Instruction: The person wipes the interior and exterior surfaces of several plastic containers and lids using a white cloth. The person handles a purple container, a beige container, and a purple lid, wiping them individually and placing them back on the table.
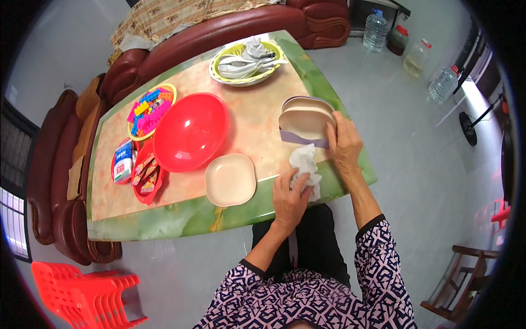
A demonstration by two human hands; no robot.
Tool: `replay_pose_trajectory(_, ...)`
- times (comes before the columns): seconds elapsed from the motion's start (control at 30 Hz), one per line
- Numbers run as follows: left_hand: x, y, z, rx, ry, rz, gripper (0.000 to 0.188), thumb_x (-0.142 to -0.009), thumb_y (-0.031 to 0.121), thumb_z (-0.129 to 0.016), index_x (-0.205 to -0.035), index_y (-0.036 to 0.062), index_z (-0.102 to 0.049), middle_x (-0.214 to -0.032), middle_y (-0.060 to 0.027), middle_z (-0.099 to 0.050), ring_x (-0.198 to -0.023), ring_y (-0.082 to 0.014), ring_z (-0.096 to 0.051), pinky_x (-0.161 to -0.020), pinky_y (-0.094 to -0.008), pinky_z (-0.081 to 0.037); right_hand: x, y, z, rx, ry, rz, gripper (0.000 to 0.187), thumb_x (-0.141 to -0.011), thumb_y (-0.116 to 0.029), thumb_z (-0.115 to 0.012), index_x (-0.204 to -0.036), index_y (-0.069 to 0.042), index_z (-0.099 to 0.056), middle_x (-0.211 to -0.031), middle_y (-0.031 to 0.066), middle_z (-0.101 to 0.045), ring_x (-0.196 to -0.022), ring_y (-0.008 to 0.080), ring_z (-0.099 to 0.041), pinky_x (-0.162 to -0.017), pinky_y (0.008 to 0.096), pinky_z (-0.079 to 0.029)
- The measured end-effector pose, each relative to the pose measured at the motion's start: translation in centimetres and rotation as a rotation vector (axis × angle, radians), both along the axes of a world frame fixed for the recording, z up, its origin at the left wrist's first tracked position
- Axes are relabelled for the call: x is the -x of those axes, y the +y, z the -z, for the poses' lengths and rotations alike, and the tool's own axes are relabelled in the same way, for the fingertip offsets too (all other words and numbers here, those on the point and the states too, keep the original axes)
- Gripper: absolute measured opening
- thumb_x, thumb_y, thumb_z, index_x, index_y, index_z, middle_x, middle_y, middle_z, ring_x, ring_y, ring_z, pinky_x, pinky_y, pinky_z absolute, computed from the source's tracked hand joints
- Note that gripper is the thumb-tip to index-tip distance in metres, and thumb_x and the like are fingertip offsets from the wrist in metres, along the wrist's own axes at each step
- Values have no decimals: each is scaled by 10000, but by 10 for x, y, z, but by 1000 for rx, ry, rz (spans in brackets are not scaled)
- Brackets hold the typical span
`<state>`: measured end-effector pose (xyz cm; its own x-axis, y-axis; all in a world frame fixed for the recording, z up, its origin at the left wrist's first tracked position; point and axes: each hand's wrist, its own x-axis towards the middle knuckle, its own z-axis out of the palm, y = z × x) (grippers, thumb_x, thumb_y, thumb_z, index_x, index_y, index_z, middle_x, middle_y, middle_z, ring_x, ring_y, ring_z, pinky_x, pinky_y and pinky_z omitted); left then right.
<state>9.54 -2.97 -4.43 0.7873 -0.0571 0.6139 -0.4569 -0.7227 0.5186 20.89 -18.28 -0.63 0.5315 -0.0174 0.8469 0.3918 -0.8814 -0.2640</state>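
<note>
Head view shows the right hand point(346, 143) closed on the near right edge of a cream dish point(307, 123), thumb on the inner side, at the tabletop's point(181, 214) right end. The dish stands raised up beside a purple wavy-edged piece point(291, 137); how the two fit together is hard to tell. That edge grip probably steadies the dish while leaving its broad face uncovered. The left hand point(289, 198) lies with fingers spread and bent over a crumpled white cloth point(304, 160), just in front of the dish; whether it pinches the cloth or only presses it, I cannot tell. A square cream plate point(230, 180) lies flat to the left, apart from both hands. Farther left sit a big red bowl point(192, 131), colourful toy blocks point(150, 112) in a yellow-rimmed container and a red dish point(147, 200) of small packets, perhaps grouped there to leave working space. The tabletop has a marbled green border around a peach centre. Dark red sofas point(219, 32) line its far and left sides, and stacked red stools point(82, 290) stand on the grey floor point(181, 274).
</note>
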Motion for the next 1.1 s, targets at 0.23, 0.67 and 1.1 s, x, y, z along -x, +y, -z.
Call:
replay_pose_trajectory(0.23,6,17,-9,122,-92,40,503,-705,134,-758,-1159,69,-550,-1247,-179,-466,-1149,-357,-445,-975,-450,-350,59,15,-13,10,133,-387,533,-680,-163,-733,-1159,-16,-549,-1147,214,-522,-1008,396,-514,-820,474,-431)
replay_pose_trajectory(0.67,28,170,-7,235,290,-713,327,-779,201,-697,-986,-28,-591,-896,-158,-584,-786,-245,-555,-692,-354,-440,80,52,37,237,357,-419,446,-730,-21,-639,-1163,-87,-558,-1211,180,-491,-1131,375,-473,-904,463,-415)
replay_pose_trajectory(1.1,28,180,-5,237,-21,-658,103,-845,95,-615,-869,-4,-626,-834,-146,-581,-745,-295,-572,-663,-376,-455,90,44,37,-128,411,-488,412,-737,91,-566,-1121,-58,-583,-1156,166,-545,-1051,370,-500,-912,407,-417)
